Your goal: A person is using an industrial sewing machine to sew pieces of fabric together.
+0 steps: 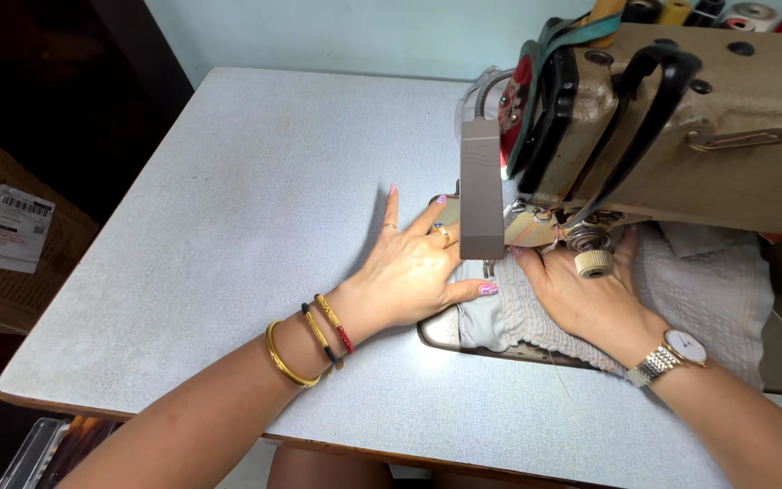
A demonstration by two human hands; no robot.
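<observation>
We see one brown cardboard box (11, 244) at left frame edge, white rectangular label (13, 228) stuck on it.

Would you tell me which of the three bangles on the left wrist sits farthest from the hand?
The plain gold bangle, farthest up the forearm; the two nearer the left hand carry dark or red sections.

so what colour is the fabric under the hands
Pale grey-white fabric with a fine textured weave, seen in the head view.

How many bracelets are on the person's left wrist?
3, all on the left wrist beside the left hand: a plain gold bangle furthest up the arm, a black-and-gold one in the middle, a red-and-gold one nearest the hand.
</observation>
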